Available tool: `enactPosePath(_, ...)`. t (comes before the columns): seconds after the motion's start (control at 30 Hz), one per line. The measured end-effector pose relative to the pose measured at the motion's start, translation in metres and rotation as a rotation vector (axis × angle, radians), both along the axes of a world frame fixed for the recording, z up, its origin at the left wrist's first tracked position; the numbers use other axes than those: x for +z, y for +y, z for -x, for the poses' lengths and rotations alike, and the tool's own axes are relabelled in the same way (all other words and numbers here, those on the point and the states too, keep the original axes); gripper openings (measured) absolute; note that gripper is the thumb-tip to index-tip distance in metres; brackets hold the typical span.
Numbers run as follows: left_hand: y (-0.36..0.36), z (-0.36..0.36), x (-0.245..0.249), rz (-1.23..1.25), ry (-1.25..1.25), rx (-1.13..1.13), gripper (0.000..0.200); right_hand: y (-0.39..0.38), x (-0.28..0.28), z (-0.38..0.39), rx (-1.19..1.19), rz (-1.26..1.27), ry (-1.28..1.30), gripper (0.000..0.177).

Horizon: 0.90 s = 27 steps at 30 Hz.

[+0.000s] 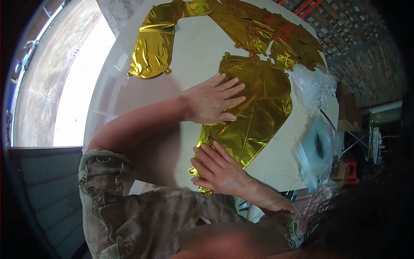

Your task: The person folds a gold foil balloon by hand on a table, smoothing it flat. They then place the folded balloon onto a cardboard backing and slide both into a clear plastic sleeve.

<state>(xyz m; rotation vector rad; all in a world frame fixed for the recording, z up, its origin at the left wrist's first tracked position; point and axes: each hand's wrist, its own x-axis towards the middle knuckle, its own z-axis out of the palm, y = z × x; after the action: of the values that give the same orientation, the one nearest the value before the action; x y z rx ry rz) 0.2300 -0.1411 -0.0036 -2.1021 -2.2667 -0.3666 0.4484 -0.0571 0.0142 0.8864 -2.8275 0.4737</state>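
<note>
A flat, uninflated gold foil balloon (pixel 267 103) lies on the pale tabletop, broad at the far end and narrowing towards me. My left hand (pixel 213 101) rests palm down across its left side, fingers spread. Nearer my body, my right hand (pixel 224 170) lies over the narrow end, its fingers stretched out on the foil and gripping nothing I can see. Small gold tabs stick out beside its fingertips and thumb. Part of the foil is hidden under both hands.
More flat gold foil (pixel 153 47) curves along the table's far side. Crumpled clear plastic (pixel 312 86) and a clear bag with a dark patch (pixel 319 142) lie on the right. Beyond the table's edge are a cardboard box (pixel 348 108) and a red object (pixel 352 172).
</note>
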Motion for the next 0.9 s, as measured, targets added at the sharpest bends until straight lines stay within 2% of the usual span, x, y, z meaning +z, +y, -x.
enactPosePath(0.3, 0.009, -0.002, -0.01, -0.026, 0.022, 0.021, 0.068, -0.001, 0.002, 0.001, -0.003, 0.006, -0.012, 0.055)
enactPosePath(0.5, 0.022, -0.008, -0.006, 0.083, 0.094, 0.109, 0.068, -0.002, 0.001, 0.0, -0.014, 0.019, -0.024, 0.054)
enactPosePath(0.57, 0.03, -0.006, -0.015, -0.003, 0.083, 0.131, 0.065, -0.001, -0.001, 0.0, -0.015, 0.032, -0.019, 0.053)
enactPosePath(0.7, 0.036, -0.009, -0.016, -0.008, 0.09, 0.165, 0.065, -0.002, 0.0, -0.001, -0.018, 0.023, -0.015, 0.053)
enactPosePath(0.9, 0.035, -0.011, -0.015, -0.11, 0.083, 0.152, 0.065, -0.009, 0.009, -0.012, -0.055, -0.021, -0.069, 0.063)
